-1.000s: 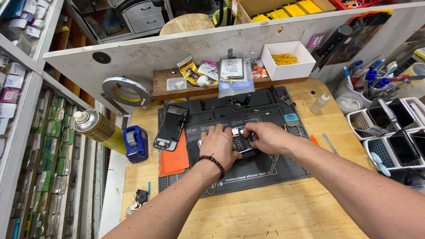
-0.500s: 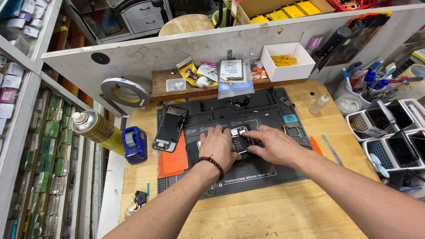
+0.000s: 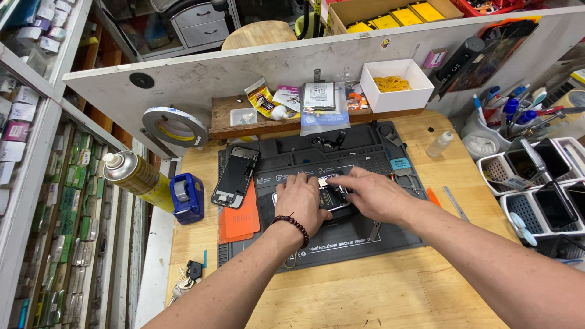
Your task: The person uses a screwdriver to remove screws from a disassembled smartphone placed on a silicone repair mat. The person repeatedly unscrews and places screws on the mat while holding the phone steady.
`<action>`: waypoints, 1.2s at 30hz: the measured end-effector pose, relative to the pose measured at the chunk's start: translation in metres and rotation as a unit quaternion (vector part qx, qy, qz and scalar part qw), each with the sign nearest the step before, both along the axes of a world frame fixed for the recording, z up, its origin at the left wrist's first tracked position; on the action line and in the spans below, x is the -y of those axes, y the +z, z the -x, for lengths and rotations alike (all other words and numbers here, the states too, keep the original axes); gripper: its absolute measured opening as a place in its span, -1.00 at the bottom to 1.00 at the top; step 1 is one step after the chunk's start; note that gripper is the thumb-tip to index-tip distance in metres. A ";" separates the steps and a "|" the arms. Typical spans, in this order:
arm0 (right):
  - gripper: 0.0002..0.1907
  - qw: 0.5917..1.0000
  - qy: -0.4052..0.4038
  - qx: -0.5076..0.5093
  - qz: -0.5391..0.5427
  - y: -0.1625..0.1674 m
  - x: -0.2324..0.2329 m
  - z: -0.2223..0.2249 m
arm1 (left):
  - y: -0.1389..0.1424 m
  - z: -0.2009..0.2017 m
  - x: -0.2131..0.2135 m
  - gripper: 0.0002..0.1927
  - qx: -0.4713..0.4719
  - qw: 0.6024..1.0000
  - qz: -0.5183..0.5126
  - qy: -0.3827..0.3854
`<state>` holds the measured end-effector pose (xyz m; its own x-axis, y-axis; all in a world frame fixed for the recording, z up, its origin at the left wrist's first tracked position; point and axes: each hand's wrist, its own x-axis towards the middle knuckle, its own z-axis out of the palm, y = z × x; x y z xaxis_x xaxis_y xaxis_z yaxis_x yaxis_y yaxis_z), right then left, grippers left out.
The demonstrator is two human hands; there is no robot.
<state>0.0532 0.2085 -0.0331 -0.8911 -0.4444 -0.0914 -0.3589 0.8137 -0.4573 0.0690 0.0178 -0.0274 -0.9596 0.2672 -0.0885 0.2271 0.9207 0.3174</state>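
Note:
An opened phone body lies on a dark silicone repair mat in the middle of a wooden bench. My left hand, with a bead bracelet at the wrist, rests flat on the phone's left side and holds it down. My right hand lies over the phone's right side, index finger stretched left onto its exposed insides. Much of the phone is covered by both hands. A detached phone screen lies face down at the mat's left edge, partly on an orange card.
A yellow spray can and a blue tape dispenser stand at the left. A small white squeeze bottle, a white box of rubber bands and baskets of tools are at the right. Keys lie near the front left.
Both hands have slid slightly along the phone. My right index finger now reaches further left across its insides; the phone itself has stayed in place.

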 end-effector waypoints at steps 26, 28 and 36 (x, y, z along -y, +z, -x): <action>-0.81 0.982 -0.150 0.050 0.103 -0.002 -0.028 0.008 | 0.004 0.002 -0.001 -0.27 0.004 1.000 0.002 0.004; -0.81 0.971 -0.171 0.060 0.153 -0.010 -0.034 0.008 | 0.004 0.002 -0.001 -0.29 0.012 1.000 0.008 0.004; -0.84 0.833 -0.284 0.239 0.410 -0.026 -0.045 0.001 | 0.006 0.002 -0.001 -0.28 0.013 1.000 0.008 0.001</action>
<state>0.0524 0.2540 -0.0590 -0.9279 -0.0500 -0.3695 0.3604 0.1338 -0.9232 0.0673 0.0187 -0.0209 -0.9578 0.2627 -0.1168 0.2165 0.9264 0.3082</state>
